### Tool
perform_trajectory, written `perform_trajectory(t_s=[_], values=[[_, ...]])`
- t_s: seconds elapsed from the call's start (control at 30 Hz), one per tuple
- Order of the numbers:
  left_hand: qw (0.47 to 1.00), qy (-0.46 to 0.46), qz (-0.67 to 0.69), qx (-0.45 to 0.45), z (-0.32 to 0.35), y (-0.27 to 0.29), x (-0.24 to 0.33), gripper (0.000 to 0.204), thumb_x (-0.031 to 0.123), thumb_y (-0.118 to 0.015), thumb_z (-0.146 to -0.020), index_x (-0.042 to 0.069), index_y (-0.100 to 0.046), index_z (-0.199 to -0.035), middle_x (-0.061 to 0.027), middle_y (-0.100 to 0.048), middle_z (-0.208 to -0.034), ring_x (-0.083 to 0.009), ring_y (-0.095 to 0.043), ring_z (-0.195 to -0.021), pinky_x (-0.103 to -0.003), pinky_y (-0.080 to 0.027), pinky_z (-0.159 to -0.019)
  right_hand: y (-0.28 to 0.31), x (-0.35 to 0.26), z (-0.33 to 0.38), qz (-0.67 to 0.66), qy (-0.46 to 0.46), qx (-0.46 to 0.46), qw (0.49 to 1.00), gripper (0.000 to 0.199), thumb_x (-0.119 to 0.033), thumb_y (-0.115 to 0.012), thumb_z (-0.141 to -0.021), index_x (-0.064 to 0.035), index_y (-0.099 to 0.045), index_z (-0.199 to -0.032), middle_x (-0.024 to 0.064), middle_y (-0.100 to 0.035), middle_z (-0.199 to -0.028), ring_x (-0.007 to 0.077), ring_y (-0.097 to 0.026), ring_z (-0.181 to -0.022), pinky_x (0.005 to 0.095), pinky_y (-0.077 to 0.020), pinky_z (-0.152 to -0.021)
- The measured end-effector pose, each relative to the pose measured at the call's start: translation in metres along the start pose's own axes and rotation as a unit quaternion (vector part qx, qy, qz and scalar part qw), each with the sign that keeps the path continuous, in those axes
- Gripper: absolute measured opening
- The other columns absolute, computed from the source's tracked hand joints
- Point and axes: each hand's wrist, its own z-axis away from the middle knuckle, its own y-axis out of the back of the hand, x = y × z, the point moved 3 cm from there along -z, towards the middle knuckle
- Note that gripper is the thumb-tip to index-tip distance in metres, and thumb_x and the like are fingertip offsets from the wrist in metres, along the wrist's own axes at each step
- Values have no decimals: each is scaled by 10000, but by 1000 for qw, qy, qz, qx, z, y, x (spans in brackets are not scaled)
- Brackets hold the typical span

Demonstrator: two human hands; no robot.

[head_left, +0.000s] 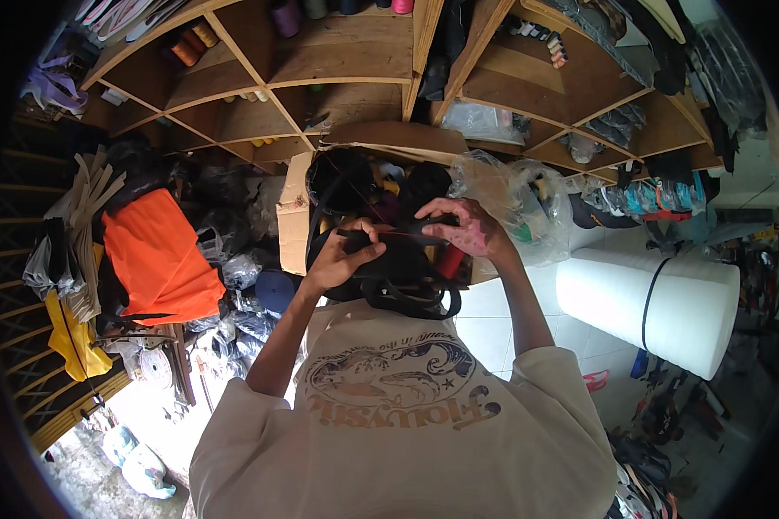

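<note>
My left hand pinches the near-left edge of a black fabric piece between thumb and fingers. My right hand is curled at the other end of the same dark material, fingertips closed on it. A thin reddish thread runs between the two hands. Black straps hang in loops below, against my shirt. Just under my right hand a red thread spool shows. Behind the hands stands an open cardboard box holding dark items. The exact shape of the black piece is hard to make out.
Wooden shelves with thread spools rise beyond the box. Clear plastic bags lie to its right. A white foam roll stands further right. Orange fabric and a dark blue webbing roll are on the left.
</note>
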Motion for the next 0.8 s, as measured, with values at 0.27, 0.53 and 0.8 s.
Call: perform_trajectory(t_s=[0.27,0.53,0.8], values=[[999,22,43,-20,1,1,-17,71,7,-486,-961,35,-442,-1009,-104,-593,-1008,-175,-603,-1075,-277,-417,-928,-28,4,-12,218,55,-137,965,311,-322,-595,-840,-173,-555,-1110,67,-633,-1038,291,-580,-1033,422,-369,-969],[998,43,19,-33,-1,-2,-18,182,-7,-447,-967,26,-433,-1145,-75,-496,-1084,-196,-609,-1066,-292,-444,-912,-42,-4,-20,155,20,-149,976,252,-372,-602,-842,-137,-588,-930,65,-655,-935,224,-610,-969,372,-361,-886],[997,45,21,-66,1,-11,-28,202,-23,-415,-965,13,-447,-1160,-87,-505,-1101,-175,-620,-968,-303,-455,-898,-64,23,-13,96,87,-145,981,361,-460,-592,-871,-106,-633,-923,63,-650,-915,258,-620,-931,397,-436,-863]])
